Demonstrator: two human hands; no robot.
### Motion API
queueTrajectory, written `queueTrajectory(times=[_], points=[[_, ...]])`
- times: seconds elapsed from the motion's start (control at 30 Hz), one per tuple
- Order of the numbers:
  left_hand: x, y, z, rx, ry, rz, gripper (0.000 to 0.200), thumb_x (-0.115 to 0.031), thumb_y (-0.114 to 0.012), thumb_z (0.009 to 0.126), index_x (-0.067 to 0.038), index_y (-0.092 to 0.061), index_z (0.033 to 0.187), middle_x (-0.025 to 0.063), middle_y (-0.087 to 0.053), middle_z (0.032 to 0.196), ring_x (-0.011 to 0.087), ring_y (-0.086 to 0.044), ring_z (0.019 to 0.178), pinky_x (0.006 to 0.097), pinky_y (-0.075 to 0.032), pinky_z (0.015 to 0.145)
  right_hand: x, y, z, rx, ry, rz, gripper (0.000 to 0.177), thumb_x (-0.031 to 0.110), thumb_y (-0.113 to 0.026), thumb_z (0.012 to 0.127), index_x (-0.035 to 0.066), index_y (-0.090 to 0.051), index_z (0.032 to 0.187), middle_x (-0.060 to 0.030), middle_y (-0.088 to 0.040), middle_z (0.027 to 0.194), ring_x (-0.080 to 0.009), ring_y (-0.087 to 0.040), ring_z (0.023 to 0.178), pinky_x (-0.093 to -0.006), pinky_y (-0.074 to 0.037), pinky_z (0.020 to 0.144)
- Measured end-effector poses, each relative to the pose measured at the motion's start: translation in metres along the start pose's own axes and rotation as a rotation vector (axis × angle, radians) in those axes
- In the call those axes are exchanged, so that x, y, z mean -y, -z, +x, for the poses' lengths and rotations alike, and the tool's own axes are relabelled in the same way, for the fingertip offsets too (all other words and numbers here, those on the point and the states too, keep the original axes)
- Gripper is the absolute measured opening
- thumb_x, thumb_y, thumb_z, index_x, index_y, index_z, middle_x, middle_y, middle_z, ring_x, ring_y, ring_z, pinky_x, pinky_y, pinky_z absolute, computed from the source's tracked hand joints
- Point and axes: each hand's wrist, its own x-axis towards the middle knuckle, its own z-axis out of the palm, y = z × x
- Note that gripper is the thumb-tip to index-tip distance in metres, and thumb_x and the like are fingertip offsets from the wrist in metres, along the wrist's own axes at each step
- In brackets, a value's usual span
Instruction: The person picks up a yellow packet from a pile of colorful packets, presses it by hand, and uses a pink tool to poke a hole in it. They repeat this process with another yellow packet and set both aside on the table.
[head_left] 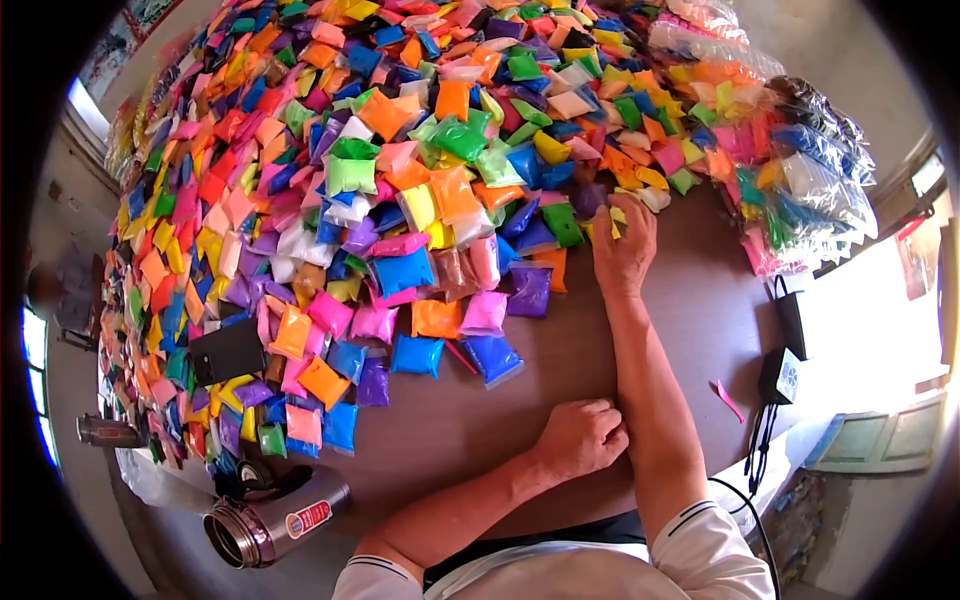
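Note:
My right hand reaches to the near right edge of a big heap of small, pillow-shaped plastic packets in many colours. Its fingers are closed about a small yellow packet, partly hidden by them. Just beyond the fingertips lie a dark purple packet and a pale yellow one. Nearer to me, my left hand rests as a fist on the brown table, beside my right forearm. Nothing sticks out of that fist.
A black phone lies on the heap at left. An open steel flask lies at the near left edge. On the right are a pink plastic strip, a black box with cables and bundled clear bags.

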Motion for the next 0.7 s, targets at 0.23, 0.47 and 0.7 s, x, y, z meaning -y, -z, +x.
queueTrajectory(times=[0.23,0.47,0.7], points=[[0.003,-0.003,-0.002,-0.004,-0.011,0.004,0.013,-0.012,-0.065,0.074,-0.005,-0.059,0.066,0.0096,-0.057,0.067,0.0288,-0.059,0.061,0.0393,-0.050,0.055,0.031,-0.001,-0.001,0.143,0.115,0.224,0.016,0.006,-0.067,0.076,0.004,-0.064,0.092,-0.0113,-0.065,0.092,-0.0319,-0.060,0.086,-0.0383,-0.048,0.077],[0.003,-0.001,-0.002,0.164,0.093,0.033,0.006,-0.012,-0.063,0.074,-0.007,-0.065,0.076,0.0085,-0.063,0.075,0.0293,-0.062,0.064,0.0402,-0.052,0.057,0.116,-0.029,-0.001,0.701,0.309,0.575,0.011,0.005,-0.062,0.080,0.000,-0.064,0.089,-0.0151,-0.065,0.085,-0.0315,-0.064,0.077,-0.0364,-0.051,0.067],[0.010,-0.007,-0.006,0.061,0.047,-0.085,0.012,-0.013,-0.065,0.072,-0.011,-0.066,0.084,0.0081,-0.064,0.078,0.0285,-0.063,0.068,0.0398,-0.052,0.057,0.118,-0.062,0.007,1.001,0.461,0.153,0.025,0.012,-0.064,0.072,0.002,-0.063,0.094,-0.0153,-0.064,0.094,-0.0322,-0.060,0.097,-0.0409,-0.048,0.083]])
